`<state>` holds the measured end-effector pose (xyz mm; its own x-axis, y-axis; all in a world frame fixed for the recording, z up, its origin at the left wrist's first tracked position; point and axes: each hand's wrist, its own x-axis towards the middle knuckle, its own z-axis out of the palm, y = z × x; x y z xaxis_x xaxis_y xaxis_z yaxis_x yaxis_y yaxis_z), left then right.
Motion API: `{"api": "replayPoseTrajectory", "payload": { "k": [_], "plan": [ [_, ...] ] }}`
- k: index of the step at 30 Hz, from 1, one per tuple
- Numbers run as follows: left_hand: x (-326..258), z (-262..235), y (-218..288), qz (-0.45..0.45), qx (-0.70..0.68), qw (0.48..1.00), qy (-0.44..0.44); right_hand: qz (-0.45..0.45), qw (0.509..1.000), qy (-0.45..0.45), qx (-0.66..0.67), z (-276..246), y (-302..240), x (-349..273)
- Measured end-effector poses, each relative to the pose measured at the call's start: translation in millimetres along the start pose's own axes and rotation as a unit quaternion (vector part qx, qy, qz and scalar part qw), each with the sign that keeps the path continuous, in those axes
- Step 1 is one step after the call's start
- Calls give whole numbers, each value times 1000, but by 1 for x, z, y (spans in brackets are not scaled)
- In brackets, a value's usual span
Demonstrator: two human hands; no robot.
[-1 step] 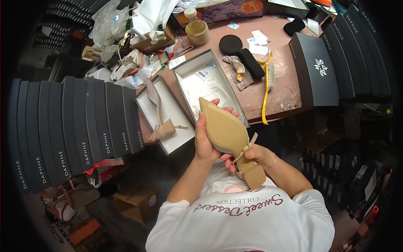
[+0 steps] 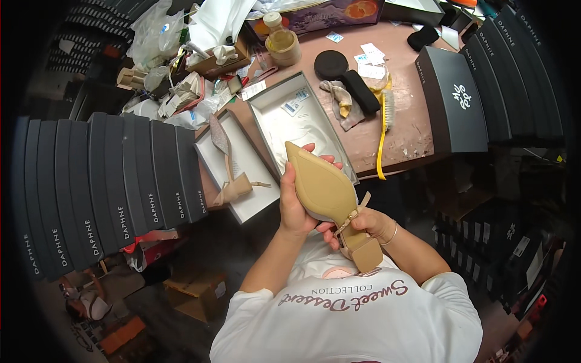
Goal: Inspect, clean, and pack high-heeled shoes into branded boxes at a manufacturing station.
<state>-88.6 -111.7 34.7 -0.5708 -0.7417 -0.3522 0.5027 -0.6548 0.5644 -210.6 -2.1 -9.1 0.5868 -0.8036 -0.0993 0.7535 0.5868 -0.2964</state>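
Observation:
A beige pointed-toe shoe [image 2: 321, 181] with a block heel is held sole up in front of my chest, its toe pointing away. My left hand [image 2: 296, 206] grips the front part along its side, with fingertips showing past the far edge. Near the heel, my right hand [image 2: 372, 225] closes on the ankle strap and the back of the shoe. A matching shoe [image 2: 227, 163] lies on its side in a narrow grey-white box half [image 2: 257, 202] to the left. Beyond the held shoe is an open white-lined shoe box [image 2: 257, 109] with tissue and a small packet inside.
Dark shoe boxes stand in a row on the left [image 2: 130, 181] and on the right [image 2: 454, 103]. A yellow-handled brush [image 2: 383, 142], a black round lid [image 2: 331, 65] and a cloth [image 2: 342, 103] lie on the pink table [image 2: 411, 121]. Clutter and a bottle [image 2: 281, 42] sit at the back.

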Motion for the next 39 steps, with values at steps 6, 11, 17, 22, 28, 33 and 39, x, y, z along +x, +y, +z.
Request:
{"api": "replayPoseTrajectory", "payload": {
  "k": [6,11,17,22,28,33,39],
  "plan": [
    [7,2,-2,-7,7,1000,11,-4,1000,7,-20,-5,-4,-1],
    [15,-14,-5,-20,-29,999,15,-14,1000,12,-12,-13,1,6],
    [32,-21,13,-36,-87,995,7,-26,994,90,-58,12,-6,37],
    [39,-58,37,-160,-66,984,-45,-10,809,113,-576,20,-36,28],
    [9,-77,5,-230,-97,968,-17,-261,498,387,-731,-33,-123,38],
    [19,-59,26,-207,-101,972,-48,-122,308,420,-845,-99,-178,89],
    [18,-81,43,-160,-113,980,-33,-147,701,381,-585,-84,-173,85]
  ]
}}
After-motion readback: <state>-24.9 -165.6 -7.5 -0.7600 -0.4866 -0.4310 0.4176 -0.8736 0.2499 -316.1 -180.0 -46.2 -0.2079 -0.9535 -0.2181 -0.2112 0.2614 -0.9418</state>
